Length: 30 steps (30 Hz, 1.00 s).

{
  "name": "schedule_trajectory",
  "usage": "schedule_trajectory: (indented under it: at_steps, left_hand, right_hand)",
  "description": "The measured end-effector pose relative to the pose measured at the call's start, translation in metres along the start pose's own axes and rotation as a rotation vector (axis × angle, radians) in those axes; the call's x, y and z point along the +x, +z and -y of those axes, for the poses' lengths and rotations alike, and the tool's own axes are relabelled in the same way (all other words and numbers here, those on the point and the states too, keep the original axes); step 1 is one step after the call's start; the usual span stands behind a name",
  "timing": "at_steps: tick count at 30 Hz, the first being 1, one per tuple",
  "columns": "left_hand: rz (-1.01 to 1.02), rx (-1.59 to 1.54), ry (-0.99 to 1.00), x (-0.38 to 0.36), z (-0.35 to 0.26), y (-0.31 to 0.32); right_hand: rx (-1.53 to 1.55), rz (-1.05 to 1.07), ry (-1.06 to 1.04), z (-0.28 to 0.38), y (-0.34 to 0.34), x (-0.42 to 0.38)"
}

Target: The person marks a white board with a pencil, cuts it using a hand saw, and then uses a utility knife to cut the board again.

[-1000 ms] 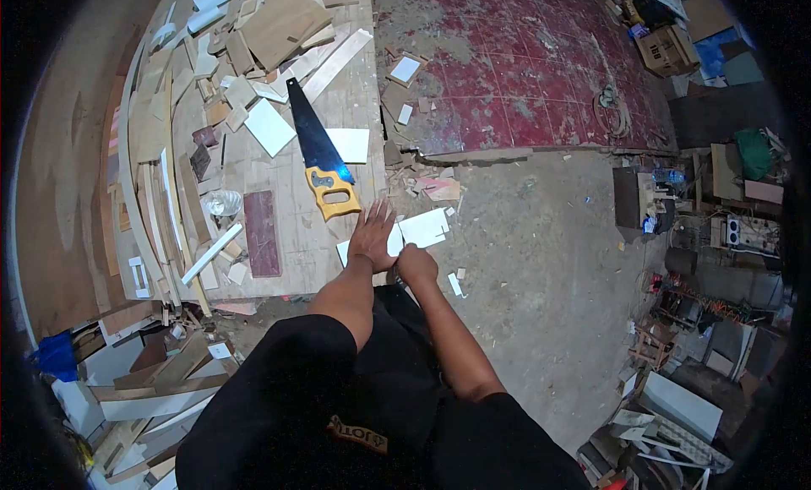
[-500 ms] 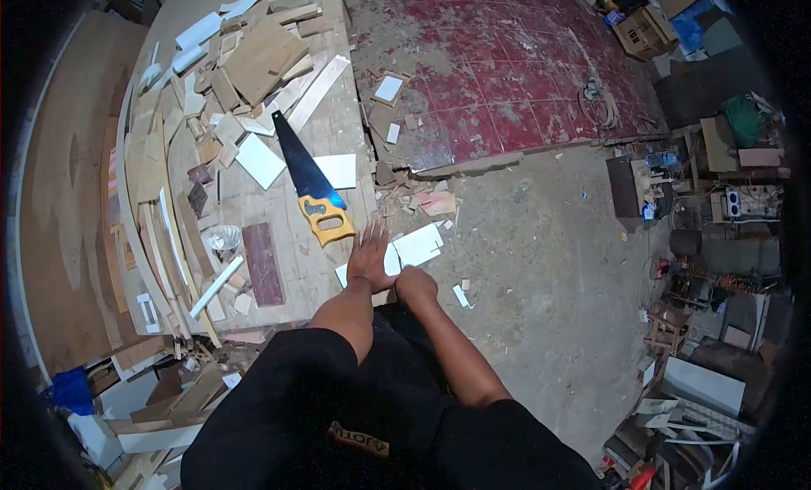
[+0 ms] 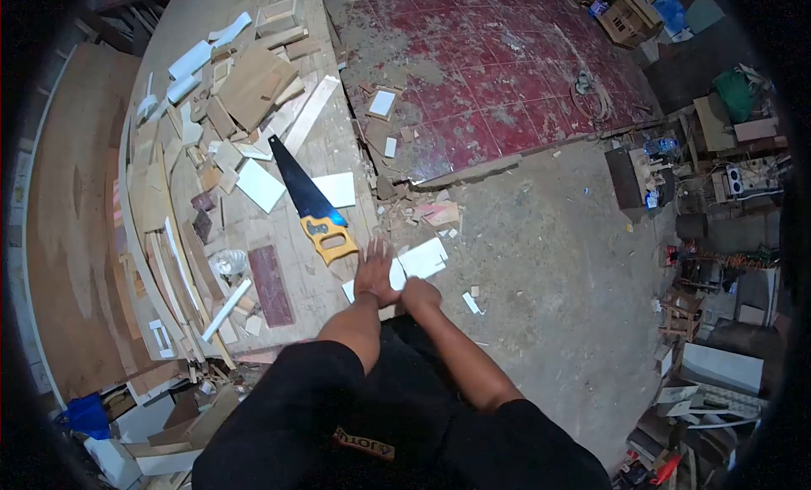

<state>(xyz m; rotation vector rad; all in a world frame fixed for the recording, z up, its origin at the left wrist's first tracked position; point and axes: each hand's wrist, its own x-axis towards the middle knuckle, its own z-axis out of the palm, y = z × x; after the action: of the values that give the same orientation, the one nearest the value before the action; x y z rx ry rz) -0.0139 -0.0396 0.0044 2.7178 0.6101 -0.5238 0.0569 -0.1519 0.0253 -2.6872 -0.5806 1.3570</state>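
Observation:
My left hand (image 3: 377, 272) lies flat at the table's edge, fingers spread, pressing on a white board (image 3: 422, 258). The board juts out past the edge over the floor, and a narrow slit shows at its far end. Close beside the left hand, my right hand (image 3: 420, 296) is closed in a fist against the near side of the board; whatever it holds is hidden. Just beyond my left fingertips rests a handsaw (image 3: 306, 198) with a yellow handle and dark blade. Its blade overlaps a white rectangular piece (image 3: 335, 189).
Wood offcuts and a brown panel (image 3: 256, 86) are heaped on the worktable (image 3: 317, 279). Nearer lie a dark red board (image 3: 270, 285) and a clear plastic bundle (image 3: 229, 264). Scraps dot the concrete floor (image 3: 532, 236); a raised red tiled floor (image 3: 498, 76) has a broken edge.
The whole view has shifted slightly, so the table and saw sit a little lower. Both hands keep nearly the same place on the white board.

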Motion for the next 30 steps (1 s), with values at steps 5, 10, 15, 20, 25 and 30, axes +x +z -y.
schedule_trajectory:
  at_steps: [5,10,15,20,25,30]
  left_hand:
    - [0.093,0.051,0.009,-0.005,-0.005,-0.019]
    - [0.043,-0.005,0.0,-0.001,-0.001,-0.001]
    - [0.051,0.024,0.01,-0.002,-0.001,-0.006]
    - [0.057,-0.008,0.005,0.001,0.0,-0.005]
    - [0.016,-0.03,0.024,-0.004,-0.002,-0.015]
    - [0.045,0.038,0.029,-0.003,-0.002,-0.009]
  right_hand:
    - [-0.016,0.051,0.008,-0.001,-0.024,-0.053]
    - [-0.031,0.058,-0.003,0.008,-0.005,-0.004]
    - [0.021,-0.103,-0.03,0.0,0.011,0.004]
    - [0.051,-0.181,-0.036,0.002,0.017,-0.004]
    - [0.056,-0.173,0.031,0.014,-0.003,-0.035]
    - [-0.056,-0.031,-0.003,0.009,-0.015,-0.053]
